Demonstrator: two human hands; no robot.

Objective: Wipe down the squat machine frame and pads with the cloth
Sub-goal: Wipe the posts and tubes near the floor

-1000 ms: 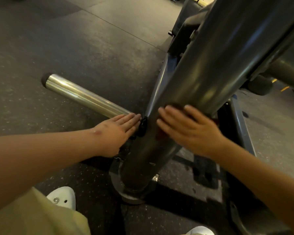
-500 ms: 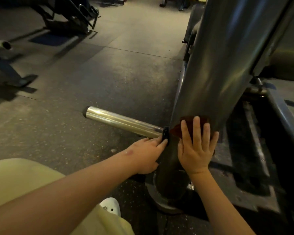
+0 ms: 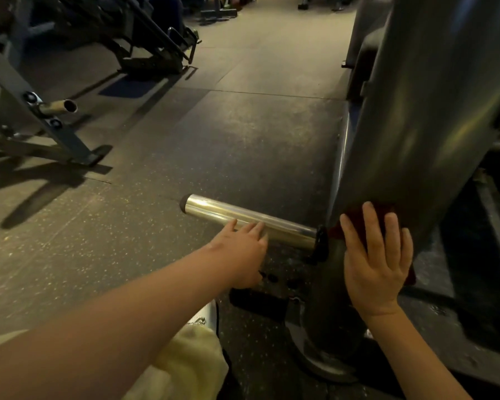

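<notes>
The squat machine's thick grey frame post (image 3: 433,116) rises at the right from a round foot on the floor. A dark red cloth (image 3: 358,217) lies flat against the post, low down, mostly covered by my right hand (image 3: 375,261), which presses it with straight spread fingers. A chrome weight peg (image 3: 243,217) sticks out leftward from the post. My left hand (image 3: 240,252) reaches to the peg with fingers straight, fingertips resting on its near side.
Another machine's grey frame (image 3: 35,119) with a short peg stands at the left, a further machine (image 3: 145,41) behind it. Speckled rubber floor (image 3: 214,134) lies between. My white shoe (image 3: 202,319) and pale trouser leg sit near the post's foot.
My left hand has slid from the peg's base outward along the chrome peg. My right hand with the cloth stays low on the post. The view has tilted up.
</notes>
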